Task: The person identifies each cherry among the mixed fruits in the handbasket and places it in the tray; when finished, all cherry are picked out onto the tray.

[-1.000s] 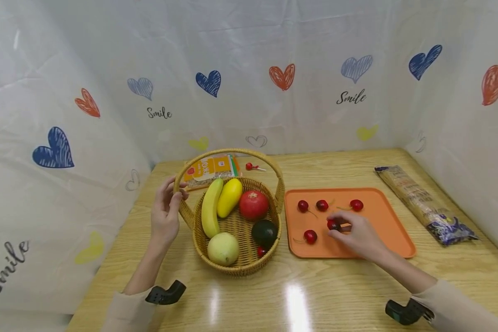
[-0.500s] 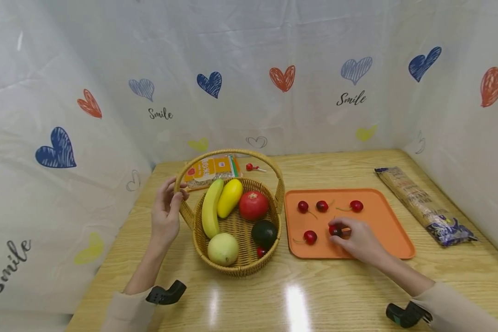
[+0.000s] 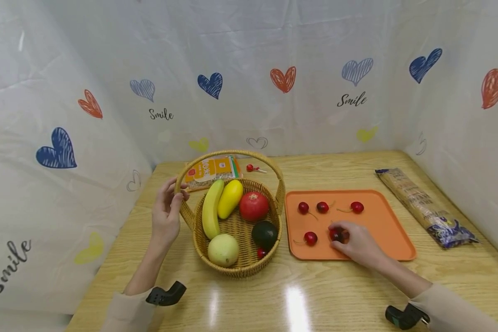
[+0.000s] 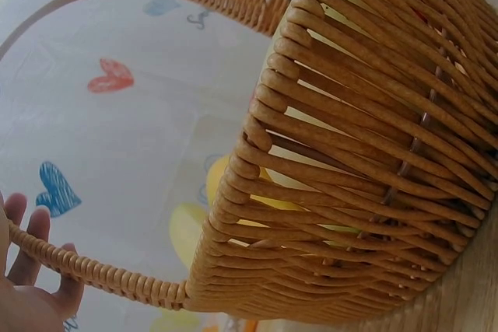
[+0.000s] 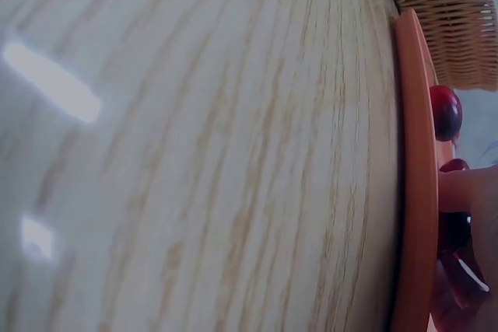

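Observation:
My left hand grips the left side of the handle of a wicker basket; in the left wrist view the fingers curl round the handle. Inside the basket lie a banana, a yellow oblong fruit, a pomegranate, a dark green avocado, a pale round fruit and a cherry. My right hand pinches a dark red cherry low over the orange tray, partly hidden by the fingers. Several other cherries lie on the tray.
An orange food packet and a red lollipop lie behind the basket. A long plastic-wrapped packet lies right of the tray. Hanging printed sheeting walls the wooden table at the back and sides.
My right hand has moved slightly down and towards the right with the cherry, staying over the tray. My left hand and the basket have stayed in place.

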Demonstrator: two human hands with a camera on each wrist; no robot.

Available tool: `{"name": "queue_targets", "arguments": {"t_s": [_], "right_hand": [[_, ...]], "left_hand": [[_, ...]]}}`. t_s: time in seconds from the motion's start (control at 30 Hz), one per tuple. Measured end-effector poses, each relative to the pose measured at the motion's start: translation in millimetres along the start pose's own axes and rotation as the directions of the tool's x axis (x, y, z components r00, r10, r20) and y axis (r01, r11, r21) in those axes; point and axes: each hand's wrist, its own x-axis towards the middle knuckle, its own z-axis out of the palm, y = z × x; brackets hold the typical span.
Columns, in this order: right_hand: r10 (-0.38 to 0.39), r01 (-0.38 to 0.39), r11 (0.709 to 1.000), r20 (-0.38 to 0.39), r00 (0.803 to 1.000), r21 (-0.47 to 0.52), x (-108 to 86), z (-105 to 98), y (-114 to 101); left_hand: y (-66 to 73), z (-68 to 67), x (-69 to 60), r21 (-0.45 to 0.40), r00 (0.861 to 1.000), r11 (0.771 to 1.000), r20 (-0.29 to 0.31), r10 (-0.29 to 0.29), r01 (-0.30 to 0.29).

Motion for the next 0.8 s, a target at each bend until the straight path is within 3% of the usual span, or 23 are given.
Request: {"name": "queue_targets", "arguments": {"t_s": [0.5,0.73,0.8], "right_hand": [[0.03,-0.031,0.999,0.029,0.999,0.043,1.0,-4.4,0.2],[0.001,0.002,0.994,-0.022,1.0,0.106,11.2,-20.9,-9.6],[-0.013,0.018,0.992,-0.035,0.999,0.125,14.9,-23.5,-13.1]], "left_hand": [[1.4,-0.5,-2.4,0.004,1.0,1.0,0.003,0.005,-0.005],[24.7,4.9,0.2,0.033,1.0,0.999,0.005,-0.007,0.007],[23.1,4.5,0.2,0.035,1.0,0.999,0.004,-0.015,0.014]]}}
